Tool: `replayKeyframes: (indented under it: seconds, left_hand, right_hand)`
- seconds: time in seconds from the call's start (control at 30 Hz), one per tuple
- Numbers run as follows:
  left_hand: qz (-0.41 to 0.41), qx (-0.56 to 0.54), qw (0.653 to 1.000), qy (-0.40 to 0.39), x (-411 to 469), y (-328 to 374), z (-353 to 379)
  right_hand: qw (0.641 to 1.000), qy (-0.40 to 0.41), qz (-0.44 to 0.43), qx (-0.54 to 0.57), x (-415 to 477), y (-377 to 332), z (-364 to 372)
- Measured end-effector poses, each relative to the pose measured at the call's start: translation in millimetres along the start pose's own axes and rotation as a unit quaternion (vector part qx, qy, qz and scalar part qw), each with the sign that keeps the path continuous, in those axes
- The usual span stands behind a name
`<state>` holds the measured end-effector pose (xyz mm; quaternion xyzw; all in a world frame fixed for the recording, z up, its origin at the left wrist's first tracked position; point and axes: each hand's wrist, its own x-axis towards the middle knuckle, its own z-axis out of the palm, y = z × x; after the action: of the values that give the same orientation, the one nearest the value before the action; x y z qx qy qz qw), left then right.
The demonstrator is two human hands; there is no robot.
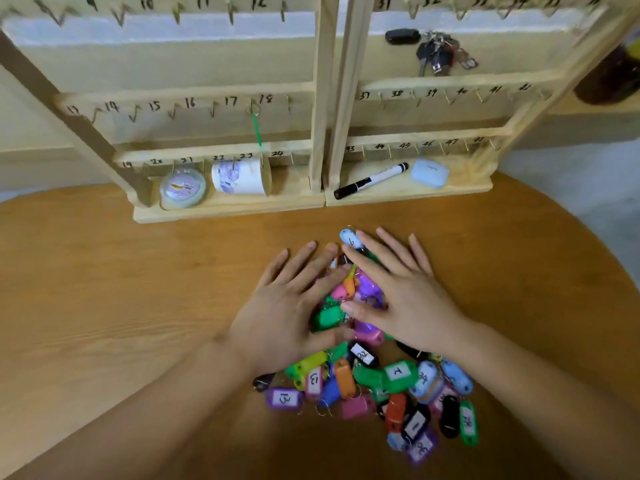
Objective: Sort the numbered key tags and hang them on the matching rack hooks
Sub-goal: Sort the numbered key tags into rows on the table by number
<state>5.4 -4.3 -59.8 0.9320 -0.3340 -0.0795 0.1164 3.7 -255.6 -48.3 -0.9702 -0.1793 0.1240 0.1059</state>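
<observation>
Round wooden table, pale floor

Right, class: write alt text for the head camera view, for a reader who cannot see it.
A person's left hand and right hand lie flat with straight fingers on a pile of coloured, numbered key tags on a round wooden table. Behind it stands a wooden rack of numbered hooks, with a bunch of keys in its upper right section.

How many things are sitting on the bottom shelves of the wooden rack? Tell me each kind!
Round tin: 1
White roll: 1
Marker: 1
Blue case: 1
Total: 4
</observation>
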Motion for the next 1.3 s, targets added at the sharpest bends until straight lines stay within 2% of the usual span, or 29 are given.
replayKeyframes:
  seconds: [0.17, 0.33, 0.67, 0.73, 0.87, 0.93, 1.07, 1.17, 1.3]
  left_hand:
    - [0.011, 0.009, 0.999, 0.03, -26, 7, 15]
    - [0.009, 0.026, 0.999, 0.018, -68, 22, 24]
    - [-0.009, -0.003, 0.999, 0.053, -126, 41, 37]
    - [-0.008, -0.022, 0.998, 0.059, -131, 42, 38]
    - [-0.035, -0.173, 0.979, 0.104, -137, 33, 27]
    - [-0.062, -0.162, 0.974, 0.144, -134, 21, 20]
    - [-0.085, -0.104, 0.98, 0.146, -114, -1, 12]
    - [-0.11, -0.11, 0.978, 0.139, -92, -11, 11]
    - [-0.12, -0.125, 0.977, 0.126, -72, -19, 12]
  right_hand:
    - [0.999, 0.034, -0.014, 0.012, -17, -10, 19]
    - [0.998, 0.053, -0.024, 0.008, -50, -34, 41]
    - [0.996, 0.083, -0.022, 0.037, -93, -77, 63]
    - [0.992, 0.089, -0.021, 0.081, -97, -78, 64]
    - [0.977, 0.16, -0.018, 0.143, -103, -58, 45]
    - [0.973, 0.193, 0.0, 0.128, -99, -43, 33]
    - [0.972, 0.188, 0.023, 0.139, -76, -44, 21]
    - [0.971, 0.155, 0.042, 0.178, -51, -57, 20]
    - [0.979, 0.115, 0.054, 0.16, -27, -63, 19]
